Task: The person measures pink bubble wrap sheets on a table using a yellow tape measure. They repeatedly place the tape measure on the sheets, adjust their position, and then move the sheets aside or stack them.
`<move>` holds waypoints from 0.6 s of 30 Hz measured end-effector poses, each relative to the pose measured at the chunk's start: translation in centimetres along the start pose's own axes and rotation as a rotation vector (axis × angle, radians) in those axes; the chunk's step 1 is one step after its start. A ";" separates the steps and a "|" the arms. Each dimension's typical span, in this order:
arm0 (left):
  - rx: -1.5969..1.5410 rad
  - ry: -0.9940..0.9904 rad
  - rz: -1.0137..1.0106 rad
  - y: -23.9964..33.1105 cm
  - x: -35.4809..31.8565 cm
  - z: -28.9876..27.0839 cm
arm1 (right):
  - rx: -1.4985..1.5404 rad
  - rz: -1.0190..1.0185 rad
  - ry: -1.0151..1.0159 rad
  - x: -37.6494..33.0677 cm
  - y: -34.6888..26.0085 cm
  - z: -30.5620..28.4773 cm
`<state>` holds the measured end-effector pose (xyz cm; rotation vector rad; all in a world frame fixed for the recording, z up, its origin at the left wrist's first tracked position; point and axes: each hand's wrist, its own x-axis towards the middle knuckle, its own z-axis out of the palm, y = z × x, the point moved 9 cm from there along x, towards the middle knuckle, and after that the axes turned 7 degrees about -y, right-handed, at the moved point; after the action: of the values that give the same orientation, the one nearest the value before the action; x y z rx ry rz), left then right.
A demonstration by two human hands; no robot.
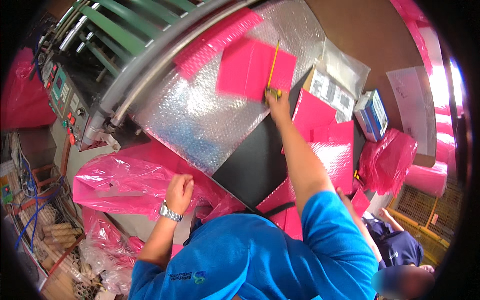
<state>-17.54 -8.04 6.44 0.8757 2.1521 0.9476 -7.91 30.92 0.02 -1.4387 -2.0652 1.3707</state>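
My right hand [278, 109] reaches far over the table and is closed around a tape measure [271, 94]. The yellow blade [274, 64] is drawn out and lies across a pink bubble-wrap bag [245, 70], pointing away from me. Under that bag spreads a sheet of clear bubble wrap [175, 107]. My left hand [180, 193], with a metal watch at the wrist, hangs in a loose fist by the table's near edge. No object shows in it. Crumpled pink plastic film [125, 182] is beside and behind it.
More pink bubble-wrap pieces [332, 155] lie right of the black table surface [255, 160]. A blue and white box [371, 116] stands at the right. Machine rollers [120, 25] and a control panel [65, 95] are far left. Another person [392, 242] is at lower right.
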 end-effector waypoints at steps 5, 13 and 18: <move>0.209 0.088 0.588 12.4 6.1 0.1 | 0.177 -0.017 -0.420 -12.1 10.6 2.9; 1.146 -0.531 0.662 4.5 8.9 15.9 | 0.429 0.218 -0.200 -23.0 12.9 -5.1; 1.081 -0.404 0.160 6.7 10.0 13.9 | 0.395 0.252 -0.040 -26.5 17.7 -9.1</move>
<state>-10.92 8.35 1.37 1.5654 2.1580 -0.4323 20.81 14.53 -2.38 -1.5345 -1.5501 1.7946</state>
